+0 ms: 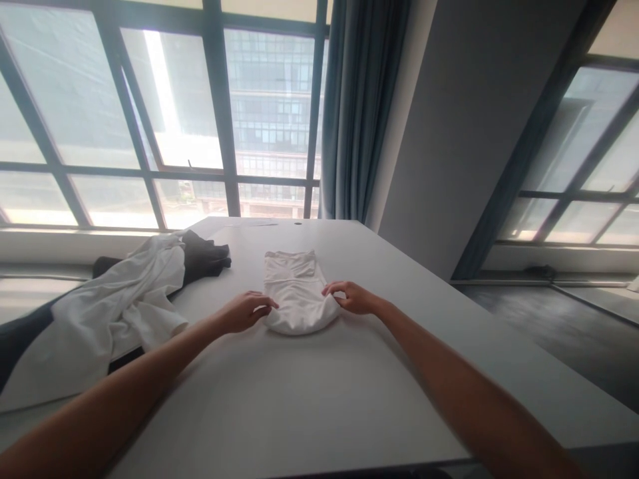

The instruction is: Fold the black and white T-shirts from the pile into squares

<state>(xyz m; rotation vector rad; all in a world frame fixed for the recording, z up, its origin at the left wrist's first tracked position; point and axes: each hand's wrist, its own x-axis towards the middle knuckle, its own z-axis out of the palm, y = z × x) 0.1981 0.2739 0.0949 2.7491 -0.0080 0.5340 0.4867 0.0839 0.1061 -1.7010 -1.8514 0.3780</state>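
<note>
A white folded garment (295, 303) lies on the white table in front of me, its near edge rounded and puffed up and its far part in flat, creased layers. At its left side, my left hand (245, 311) has thumb and fingers closed on the edge of the cloth. Opposite, my right hand (353, 297) pinches the right edge, with the fingertips on top of the fabric. Which kind of garment it is cannot be made out from the folds.
Left of my left arm, a loose heap holds a white cloth (144, 286) and a dark cloth (204, 256). The white table (299, 399) reaches to the windows. A blue-grey curtain (357, 113) and a grey pillar (449, 133) stand beyond its right side.
</note>
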